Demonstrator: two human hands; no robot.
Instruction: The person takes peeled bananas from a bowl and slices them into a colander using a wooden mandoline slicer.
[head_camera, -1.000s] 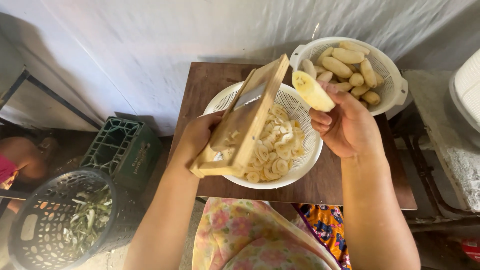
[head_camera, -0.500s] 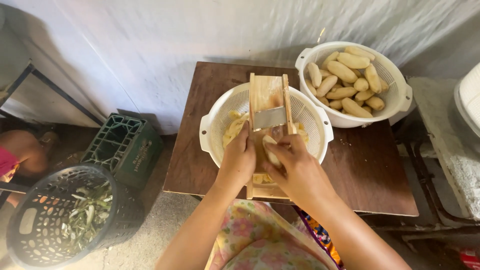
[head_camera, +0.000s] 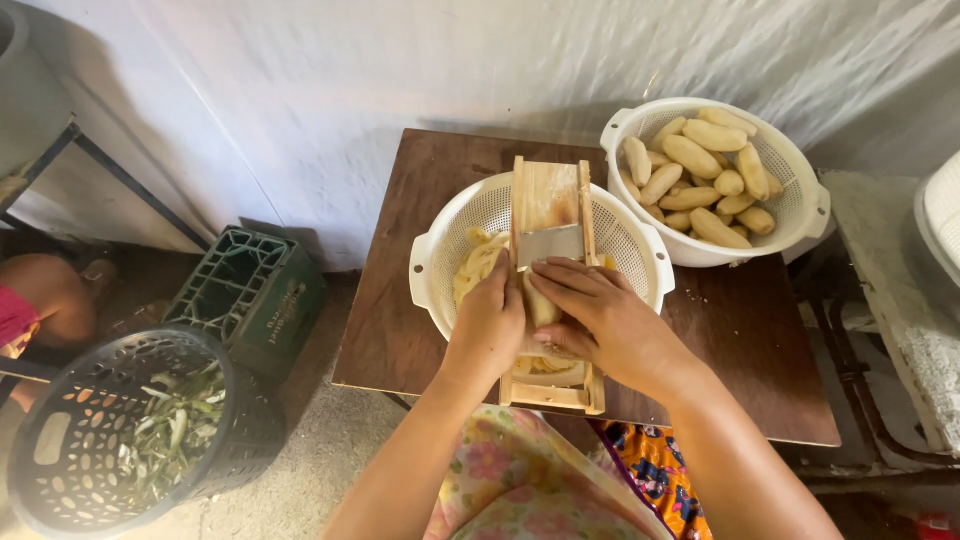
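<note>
A wooden slicer board (head_camera: 548, 200) with a metal blade lies across a white colander (head_camera: 448, 250) that holds pale banana slices. My left hand (head_camera: 489, 325) grips the slicer's left rail near its lower end. My right hand (head_camera: 600, 320) presses a peeled banana (head_camera: 541, 305) flat on the board just below the blade; most of the fruit is hidden under my fingers. A second white colander (head_camera: 800, 225) at the back right is full of several whole peeled bananas (head_camera: 700, 155).
Both colanders stand on a small brown wooden table (head_camera: 400, 330) against a white sheeted wall. On the floor to the left are a green crate (head_camera: 250, 295) and a black basket (head_camera: 60, 460) of green peels. A person's limb (head_camera: 45, 300) shows at far left.
The slicer was tilted up in my left hand while my right hand held a banana in the air. Now the slicer lies flat over the colander and my right hand pushes the banana along it.
</note>
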